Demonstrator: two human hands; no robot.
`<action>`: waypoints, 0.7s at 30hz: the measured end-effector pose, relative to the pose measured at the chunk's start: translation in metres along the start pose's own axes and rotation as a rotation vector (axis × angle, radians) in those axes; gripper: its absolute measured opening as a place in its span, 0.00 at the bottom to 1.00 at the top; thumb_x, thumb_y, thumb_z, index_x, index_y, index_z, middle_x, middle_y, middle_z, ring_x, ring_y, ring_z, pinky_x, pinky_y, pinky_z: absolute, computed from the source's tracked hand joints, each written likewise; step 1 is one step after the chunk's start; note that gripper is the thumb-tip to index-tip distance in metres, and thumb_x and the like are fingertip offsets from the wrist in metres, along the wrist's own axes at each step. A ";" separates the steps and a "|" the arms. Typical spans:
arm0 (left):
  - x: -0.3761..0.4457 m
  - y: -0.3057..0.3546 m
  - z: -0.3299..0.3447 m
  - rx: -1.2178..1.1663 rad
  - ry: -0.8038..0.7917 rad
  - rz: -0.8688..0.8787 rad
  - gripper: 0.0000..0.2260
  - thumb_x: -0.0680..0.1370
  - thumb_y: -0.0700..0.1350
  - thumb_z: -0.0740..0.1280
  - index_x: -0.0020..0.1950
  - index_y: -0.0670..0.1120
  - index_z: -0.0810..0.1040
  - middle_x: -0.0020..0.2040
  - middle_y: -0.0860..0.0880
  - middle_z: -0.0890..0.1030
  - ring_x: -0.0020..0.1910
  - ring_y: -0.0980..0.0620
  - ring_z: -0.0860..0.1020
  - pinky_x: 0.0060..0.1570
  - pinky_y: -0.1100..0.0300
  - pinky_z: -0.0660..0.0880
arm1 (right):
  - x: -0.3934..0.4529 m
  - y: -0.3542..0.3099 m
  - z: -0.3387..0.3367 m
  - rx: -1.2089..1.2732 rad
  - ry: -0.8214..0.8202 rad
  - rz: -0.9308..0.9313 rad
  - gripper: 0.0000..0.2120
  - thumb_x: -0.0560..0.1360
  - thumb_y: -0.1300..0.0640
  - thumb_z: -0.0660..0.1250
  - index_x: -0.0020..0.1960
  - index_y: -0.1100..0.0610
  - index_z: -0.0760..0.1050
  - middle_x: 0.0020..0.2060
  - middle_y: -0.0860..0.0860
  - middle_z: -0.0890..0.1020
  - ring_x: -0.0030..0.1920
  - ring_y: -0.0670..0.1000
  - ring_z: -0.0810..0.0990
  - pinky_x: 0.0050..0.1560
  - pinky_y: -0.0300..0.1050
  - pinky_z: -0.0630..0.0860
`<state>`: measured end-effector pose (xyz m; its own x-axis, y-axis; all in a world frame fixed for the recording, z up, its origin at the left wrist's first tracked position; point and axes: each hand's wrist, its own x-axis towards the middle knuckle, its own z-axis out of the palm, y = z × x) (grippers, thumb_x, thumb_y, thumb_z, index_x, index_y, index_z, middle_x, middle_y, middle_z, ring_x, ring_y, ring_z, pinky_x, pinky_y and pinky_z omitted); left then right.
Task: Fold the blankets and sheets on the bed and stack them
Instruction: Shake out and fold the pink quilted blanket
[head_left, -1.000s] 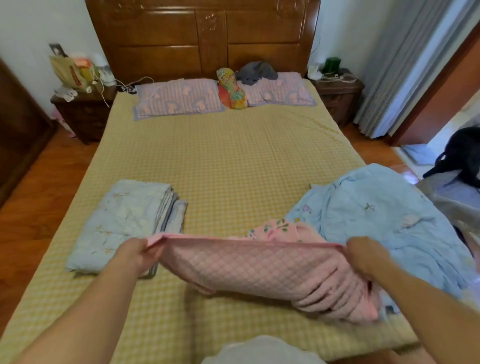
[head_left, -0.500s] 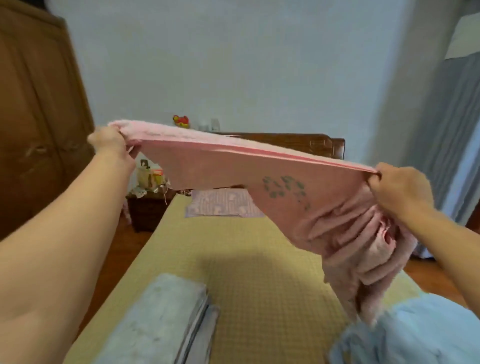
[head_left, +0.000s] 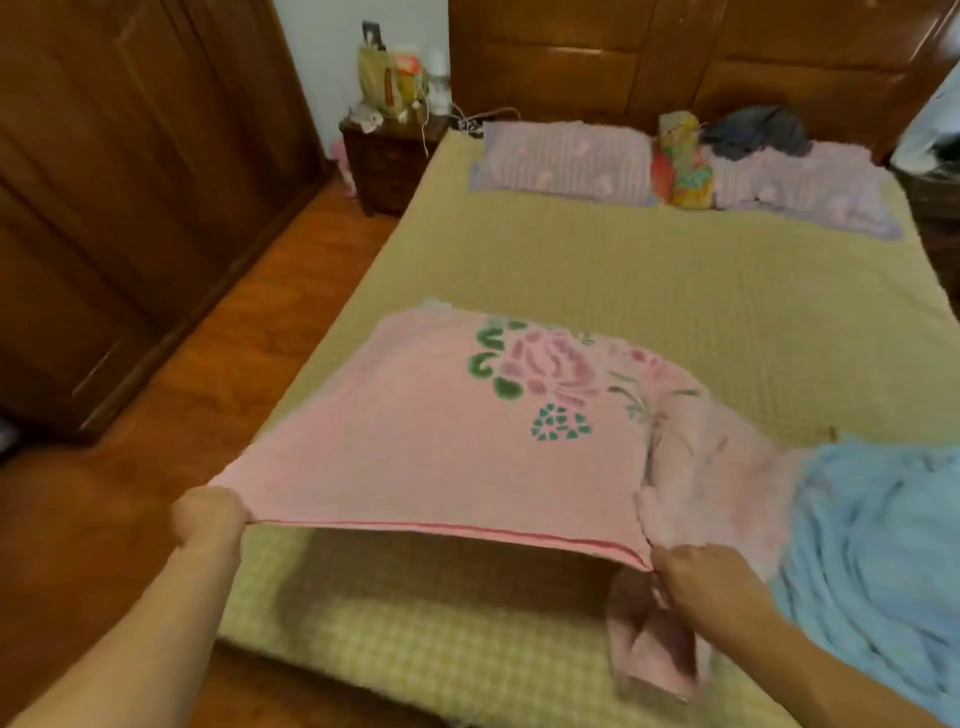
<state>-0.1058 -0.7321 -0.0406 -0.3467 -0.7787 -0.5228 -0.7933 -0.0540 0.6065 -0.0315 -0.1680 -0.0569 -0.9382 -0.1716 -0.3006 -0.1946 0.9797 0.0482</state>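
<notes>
A pink blanket (head_left: 431, 441) with a rose print is spread over the near left part of the bed (head_left: 649, 291), its far end lying flat and its near edge lifted. My left hand (head_left: 208, 514) grips the near left corner. My right hand (head_left: 696, 571) grips the near right corner, where the cloth bunches and hangs down. A crumpled light blue blanket (head_left: 872, 545) lies at the near right, touching the pink one. The folded pale stack seen earlier is hidden under the pink blanket.
Two purple pillows (head_left: 561, 156), a colourful bundle (head_left: 680, 161) and a dark garment (head_left: 758, 135) lie by the wooden headboard. A cluttered nightstand (head_left: 389, 150) stands at the far left. A wooden wardrobe (head_left: 119, 182) runs along the left beyond the wood floor.
Both hands lifted the pink blanket up high, then swung it down and left. It now lies spread over the spot where the folded pale stack was.
</notes>
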 end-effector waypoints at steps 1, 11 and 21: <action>0.006 -0.029 -0.003 0.129 0.002 -0.081 0.17 0.80 0.33 0.62 0.69 0.33 0.73 0.65 0.36 0.78 0.63 0.34 0.77 0.58 0.48 0.76 | -0.010 -0.015 0.032 0.003 -0.160 0.029 0.08 0.60 0.46 0.68 0.30 0.51 0.75 0.21 0.53 0.76 0.19 0.56 0.76 0.18 0.46 0.70; 0.002 -0.107 0.023 0.214 -0.270 -0.118 0.06 0.79 0.35 0.62 0.46 0.37 0.77 0.48 0.35 0.83 0.44 0.39 0.82 0.39 0.51 0.75 | -0.006 -0.068 0.058 -0.113 -0.432 0.080 0.17 0.69 0.46 0.69 0.56 0.49 0.75 0.52 0.49 0.82 0.54 0.53 0.83 0.45 0.45 0.74; 0.005 -0.075 -0.009 -0.296 0.044 0.023 0.15 0.81 0.37 0.61 0.67 0.41 0.76 0.55 0.41 0.79 0.49 0.41 0.79 0.38 0.53 0.79 | -0.057 -0.048 0.060 0.092 0.025 0.066 0.14 0.68 0.44 0.64 0.29 0.51 0.72 0.22 0.50 0.74 0.19 0.57 0.75 0.18 0.43 0.64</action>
<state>-0.0435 -0.7374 -0.0836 -0.3357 -0.8078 -0.4845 -0.6025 -0.2113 0.7696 0.0483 -0.1992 -0.0997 -0.9552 -0.1074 -0.2756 -0.1057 0.9942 -0.0210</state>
